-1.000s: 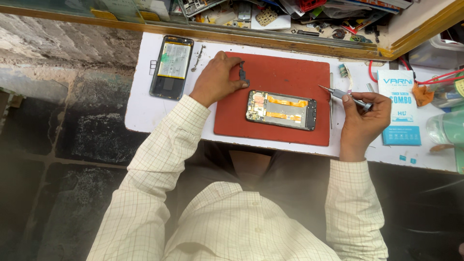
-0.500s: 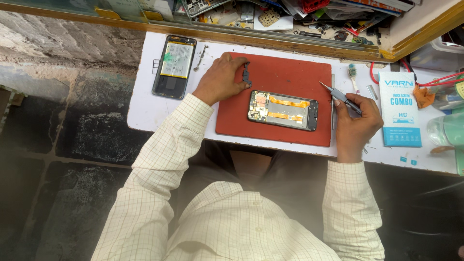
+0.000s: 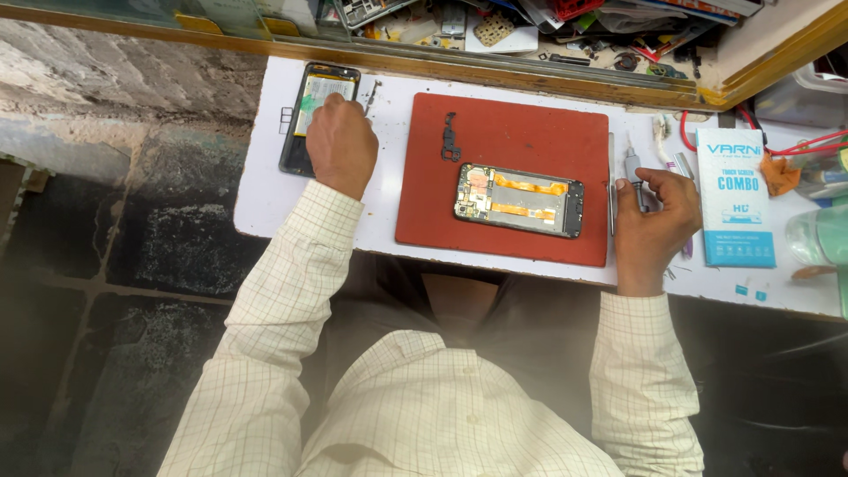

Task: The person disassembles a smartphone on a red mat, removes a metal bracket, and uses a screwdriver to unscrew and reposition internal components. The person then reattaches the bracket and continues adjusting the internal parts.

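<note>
Head view showed the right hand (image 3: pixel 654 221) pinching a small screwdriver (image 3: pixel 634 172) on the desk (image 3: pixel 265 194). Just left of it lay the opened phone (image 3: pixel 519 200), light and easy to break; best held by its edges. Farther off, the left hand (image 3: pixel 340 146), fingers curled, touched a phone cover (image 3: pixel 309 106).

A white and light-blue flat box (image 3: pixel 733 196) lay near the white counter's (image 3: pixel 265 190) right edge. Over by the far left corner sat a phone back cover (image 3: pixel 316 115) with a greenish label.
</note>
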